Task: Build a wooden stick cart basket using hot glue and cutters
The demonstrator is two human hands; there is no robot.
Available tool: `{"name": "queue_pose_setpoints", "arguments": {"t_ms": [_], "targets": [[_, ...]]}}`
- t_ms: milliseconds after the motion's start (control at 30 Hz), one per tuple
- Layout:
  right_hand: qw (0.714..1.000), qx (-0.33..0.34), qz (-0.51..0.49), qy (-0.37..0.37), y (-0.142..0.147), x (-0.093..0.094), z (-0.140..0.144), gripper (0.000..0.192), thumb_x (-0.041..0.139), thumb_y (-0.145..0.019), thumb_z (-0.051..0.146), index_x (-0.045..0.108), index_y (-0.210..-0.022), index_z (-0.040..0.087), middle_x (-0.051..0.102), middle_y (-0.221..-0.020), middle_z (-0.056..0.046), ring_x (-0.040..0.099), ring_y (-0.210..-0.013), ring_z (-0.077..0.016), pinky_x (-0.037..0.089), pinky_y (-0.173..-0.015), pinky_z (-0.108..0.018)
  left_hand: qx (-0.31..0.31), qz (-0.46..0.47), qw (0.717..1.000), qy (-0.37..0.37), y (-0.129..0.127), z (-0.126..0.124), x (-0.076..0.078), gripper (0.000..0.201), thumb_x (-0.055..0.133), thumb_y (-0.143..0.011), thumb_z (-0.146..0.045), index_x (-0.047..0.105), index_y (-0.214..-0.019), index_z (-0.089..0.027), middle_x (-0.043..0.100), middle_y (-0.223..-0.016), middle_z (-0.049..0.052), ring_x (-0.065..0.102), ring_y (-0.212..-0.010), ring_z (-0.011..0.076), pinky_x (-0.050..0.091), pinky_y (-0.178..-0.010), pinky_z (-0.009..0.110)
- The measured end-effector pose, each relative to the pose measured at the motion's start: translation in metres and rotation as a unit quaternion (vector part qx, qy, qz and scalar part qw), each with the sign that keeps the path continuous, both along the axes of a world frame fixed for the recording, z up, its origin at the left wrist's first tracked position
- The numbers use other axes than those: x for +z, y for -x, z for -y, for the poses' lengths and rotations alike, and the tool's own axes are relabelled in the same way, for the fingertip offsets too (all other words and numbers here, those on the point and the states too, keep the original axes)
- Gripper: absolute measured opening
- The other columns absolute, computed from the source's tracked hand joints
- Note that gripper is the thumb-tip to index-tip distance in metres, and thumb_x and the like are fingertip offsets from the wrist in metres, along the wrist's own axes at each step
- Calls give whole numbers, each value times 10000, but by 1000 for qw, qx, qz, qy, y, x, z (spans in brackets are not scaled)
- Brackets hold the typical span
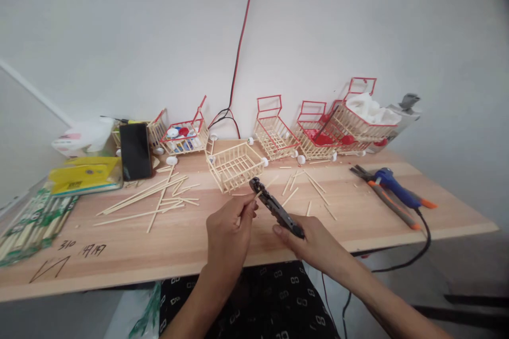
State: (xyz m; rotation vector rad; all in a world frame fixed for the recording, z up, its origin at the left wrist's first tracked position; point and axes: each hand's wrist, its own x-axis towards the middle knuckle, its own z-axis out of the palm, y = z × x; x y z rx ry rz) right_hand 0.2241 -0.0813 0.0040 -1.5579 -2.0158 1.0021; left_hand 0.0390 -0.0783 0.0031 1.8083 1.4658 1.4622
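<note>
Between thumb and fingers, my left hand (231,225) pinches a thin wooden stick (272,182). My right hand (316,241) is wrapped round dark pliers (274,207), whose jaws point up and left and meet the stick; whether they are closed on it I cannot tell. Just beyond my hands stands a plain wooden basket (237,170) built of small sticks, with white wheels at its corners. Short cut sticks (290,197) lie to the right of the pliers. More loose sticks (147,197), long and short, are scattered left of my left hand.
Several small stick carts with red trim (274,132) line the wall. Orange-handled pliers (392,204) and a blue glue gun (393,186) with its cable lie at right. A phone (135,151), a yellow pack (85,175) and bundled sticks (40,222) occupy the left.
</note>
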Motion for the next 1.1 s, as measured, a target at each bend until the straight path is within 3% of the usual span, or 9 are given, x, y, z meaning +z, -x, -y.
{"name": "queue_pose_setpoints", "arguments": {"t_ms": [100,267,500,733,1100], "targets": [[999,0,38,-19,-6,4,-2,440,462,-922,537,422,-631,209,462,-588,23,438,-581,-141,298,-553,-265,-20,1,999,28,-3,-3,0,164,570,-901,-163,726,-927,-206,754,-756,-19,700,-628,123,544,-661,231],[994,16,104,-30,-24,5,-14,475,494,-906,601,500,-660,195,534,-616,-7,465,-600,-158,286,-561,-278,-50,-66,994,74,-10,-14,-8,174,538,-897,-136,680,-817,-196,724,-687,-2,694,-641,159,493,-644,254],[988,57,135,46,-38,6,-23,549,496,-884,665,437,-593,203,400,-520,25,367,-501,-120,240,-497,-274,-70,-152,980,107,-15,-16,-23,204,505,-932,-179,622,-764,-193,696,-689,23,644,-631,188,398,-618,278],[983,71,155,72,-33,13,-29,567,509,-884,650,379,-545,215,356,-470,26,349,-448,-110,229,-453,-276,-79,-158,978,110,-15,-16,-32,213,474,-937,-137,628,-800,-188,682,-680,23,625,-608,188,364,-603,280],[969,77,187,141,-28,22,-34,639,451,-858,754,574,-658,159,465,-459,-4,465,-425,-133,317,-459,-258,-71,-189,969,145,-16,-18,-36,187,479,-948,-129,657,-907,-171,737,-799,56,697,-747,230,402,-664,297]]}}
